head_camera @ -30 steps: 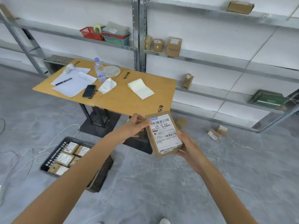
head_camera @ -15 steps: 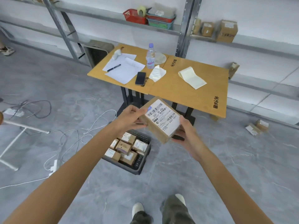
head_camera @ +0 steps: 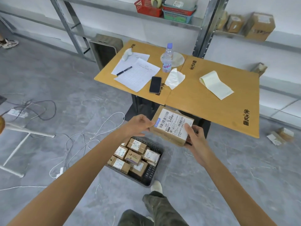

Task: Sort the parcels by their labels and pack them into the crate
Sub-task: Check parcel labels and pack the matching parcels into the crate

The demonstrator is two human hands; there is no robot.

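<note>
I am holding a labelled parcel [head_camera: 172, 126] near the crate [head_camera: 150, 173];
the grip of my left hand [head_camera: 138, 126] is pinching its left edge; my right hand [head_camera: 195, 136] is clasping the other end.

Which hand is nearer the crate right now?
Left. The left hand grips the parcel above the crate, at its far edge; the right hand holds the other end, out past its right side.

Water bottle [head_camera: 167, 60], phone [head_camera: 155, 84], pen [head_camera: 124, 71] and papers [head_camera: 138, 77] on the yellow table [head_camera: 195, 103]
</note>
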